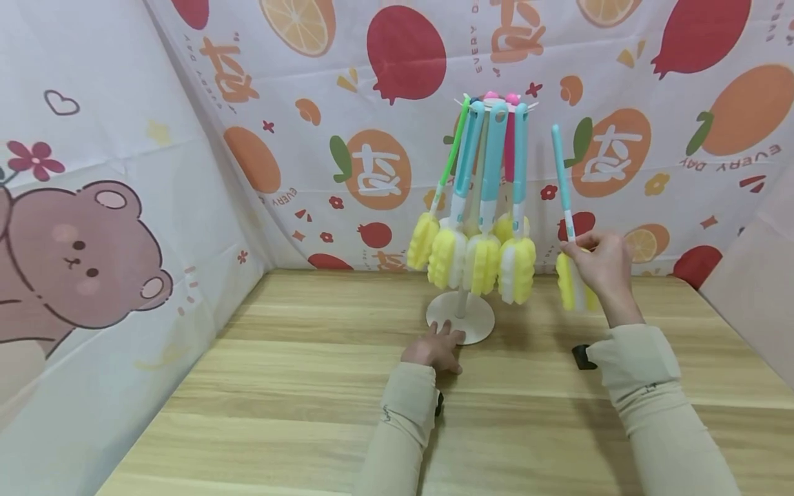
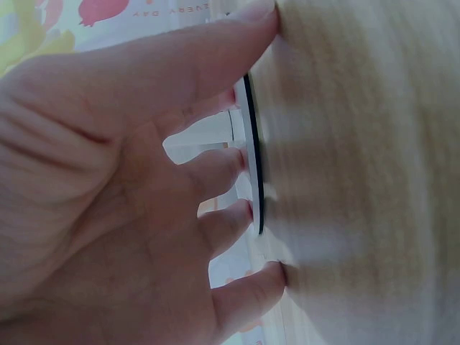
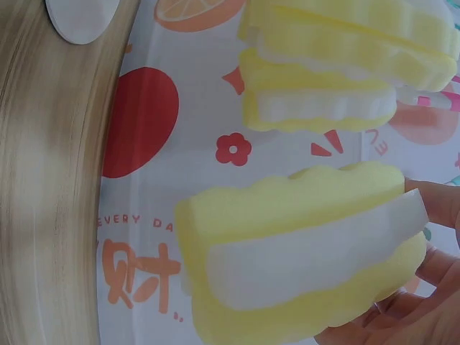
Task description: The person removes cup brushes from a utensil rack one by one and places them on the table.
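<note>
To the right of the rack, my right hand (image 1: 604, 267) pinches a sponge bottle brush (image 1: 561, 172) near where the white neck meets the head. Its blue handle points up, and the yellow-and-white sponge head (image 3: 309, 251) hangs below the fingers in the right wrist view. My left hand (image 1: 436, 350) rests with spread fingers on the front of the white round base (image 1: 474, 324); in the left wrist view several fingertips (image 2: 233, 215) touch the base's edge. Several similar brushes hang on the rack above, with blue handles (image 1: 494, 158) and a green handle (image 1: 455, 141); those behind are partly hidden.
The rack stands at the back of a wood-grain table (image 1: 298, 399). Behind it hangs a fruit-print cloth (image 1: 298, 89), and a bear-print cloth (image 1: 80, 255) covers the left side. A small black item (image 1: 583, 357) shows by the right cuff.
</note>
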{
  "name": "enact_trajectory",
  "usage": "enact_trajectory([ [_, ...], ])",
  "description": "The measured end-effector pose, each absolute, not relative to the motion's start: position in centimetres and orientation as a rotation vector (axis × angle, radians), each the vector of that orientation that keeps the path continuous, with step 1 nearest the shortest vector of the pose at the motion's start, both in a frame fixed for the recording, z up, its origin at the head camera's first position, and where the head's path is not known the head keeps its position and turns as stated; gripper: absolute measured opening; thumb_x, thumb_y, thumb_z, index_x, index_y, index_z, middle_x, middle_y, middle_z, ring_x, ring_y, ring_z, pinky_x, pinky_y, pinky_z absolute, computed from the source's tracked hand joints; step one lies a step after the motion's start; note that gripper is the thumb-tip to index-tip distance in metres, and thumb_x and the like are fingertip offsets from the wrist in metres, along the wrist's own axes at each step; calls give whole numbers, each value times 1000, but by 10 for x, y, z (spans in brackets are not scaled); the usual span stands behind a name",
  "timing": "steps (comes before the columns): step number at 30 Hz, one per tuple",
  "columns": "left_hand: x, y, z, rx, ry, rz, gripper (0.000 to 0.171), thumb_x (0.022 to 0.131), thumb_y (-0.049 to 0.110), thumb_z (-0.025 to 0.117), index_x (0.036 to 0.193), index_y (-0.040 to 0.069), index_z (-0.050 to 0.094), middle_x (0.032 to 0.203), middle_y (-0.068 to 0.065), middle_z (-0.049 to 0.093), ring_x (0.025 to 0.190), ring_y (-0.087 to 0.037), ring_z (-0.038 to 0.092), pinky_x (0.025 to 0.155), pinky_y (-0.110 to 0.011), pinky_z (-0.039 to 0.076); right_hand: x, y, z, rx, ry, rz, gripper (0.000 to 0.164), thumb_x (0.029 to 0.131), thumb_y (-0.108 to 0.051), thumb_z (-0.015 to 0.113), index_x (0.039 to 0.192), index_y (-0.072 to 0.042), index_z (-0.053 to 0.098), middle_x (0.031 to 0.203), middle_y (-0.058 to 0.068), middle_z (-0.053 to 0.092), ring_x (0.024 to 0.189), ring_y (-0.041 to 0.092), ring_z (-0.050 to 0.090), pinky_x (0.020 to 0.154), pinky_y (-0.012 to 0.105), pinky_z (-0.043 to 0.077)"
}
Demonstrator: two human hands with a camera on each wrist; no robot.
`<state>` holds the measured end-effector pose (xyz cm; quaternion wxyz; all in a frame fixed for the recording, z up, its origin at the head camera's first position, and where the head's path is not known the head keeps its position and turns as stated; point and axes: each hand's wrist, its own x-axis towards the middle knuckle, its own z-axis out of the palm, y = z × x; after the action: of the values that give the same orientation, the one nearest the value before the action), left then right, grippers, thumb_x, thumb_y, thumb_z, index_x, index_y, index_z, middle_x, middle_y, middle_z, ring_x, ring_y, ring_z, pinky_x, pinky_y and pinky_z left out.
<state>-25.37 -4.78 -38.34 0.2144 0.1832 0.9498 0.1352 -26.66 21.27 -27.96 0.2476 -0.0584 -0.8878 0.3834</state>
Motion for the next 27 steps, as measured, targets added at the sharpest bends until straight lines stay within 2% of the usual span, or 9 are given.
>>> enact_trajectory([
  [13, -255, -47, -384, 511, 2645, 335, 67, 80, 28, 66, 139, 23, 34, 150, -7, 12, 132, -28, 4, 99, -56, 27, -265, 221, -284, -225, -2475, 1065, 40, 86, -36, 57, 94, 3, 62, 92, 16, 56, 80, 25, 45, 55, 30, 41],
  [27, -255, -47, -385, 514, 2647, 347, 67, 79, 28, 67, 138, 23, 35, 150, -7, 13, 132, -28, 5, 99, -55, 28, -266, 231, -291, -190, -2516, 992, 39, 85, -35, 59, 90, 4, 63, 83, 17, 59, 75, 25, 44, 56, 34, 37],
])
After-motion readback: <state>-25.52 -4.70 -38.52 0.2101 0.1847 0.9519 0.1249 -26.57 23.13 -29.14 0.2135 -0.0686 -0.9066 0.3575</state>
